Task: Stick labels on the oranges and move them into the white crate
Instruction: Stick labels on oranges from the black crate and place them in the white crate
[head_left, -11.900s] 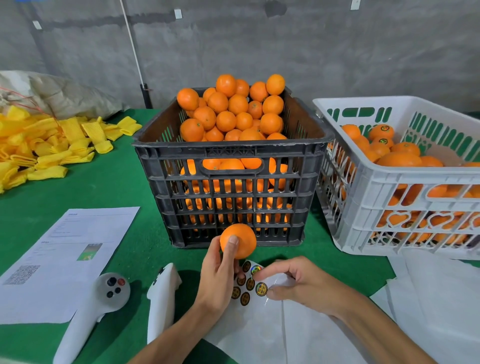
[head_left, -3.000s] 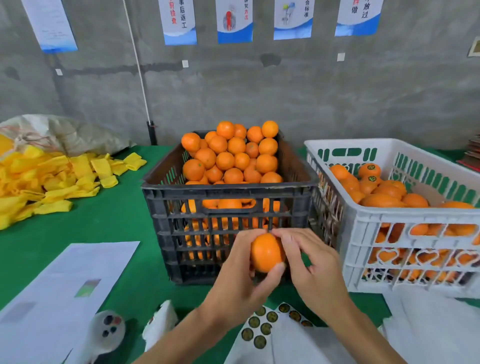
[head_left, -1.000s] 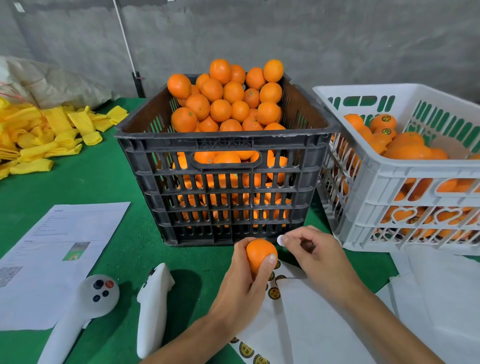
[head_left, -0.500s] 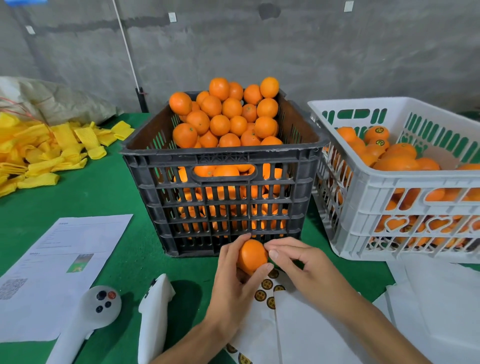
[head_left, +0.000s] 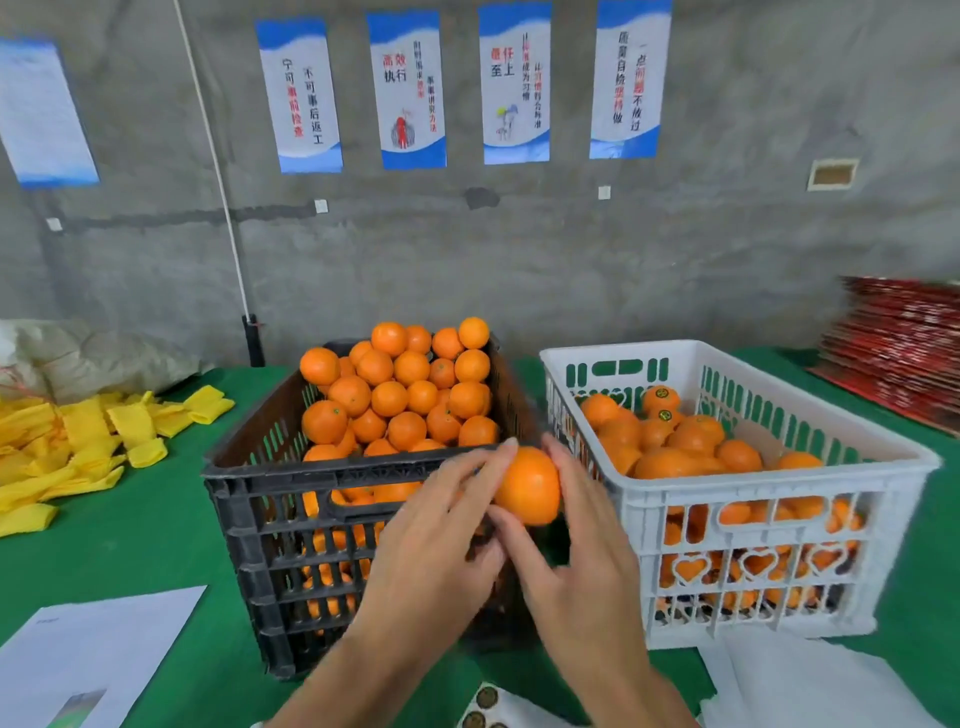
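Both hands hold one orange (head_left: 530, 486) up in front of the gap between the two crates. My left hand (head_left: 441, 540) grips it from the left with fingers curled over its top. My right hand (head_left: 576, 551) holds it from the right and below, thumb under the fruit. The black crate (head_left: 270, 499) is heaped with unlabelled oranges (head_left: 405, 395). The white crate (head_left: 779, 483) on the right holds oranges (head_left: 675, 436), two of them showing round dark labels. The label sheet (head_left: 485, 701) with round stickers lies at the bottom edge.
A green cloth covers the table (head_left: 130, 519). Yellow foam sleeves (head_left: 78, 447) are piled at the left. A printed paper (head_left: 88, 660) lies at the lower left, white sheets (head_left: 810, 680) at the lower right. A red stack (head_left: 904, 353) sits at the far right.
The orange has risen from just above the label sheet to the height of the crate rims and shifted right. Both hands came up with it; the view tilted upward.
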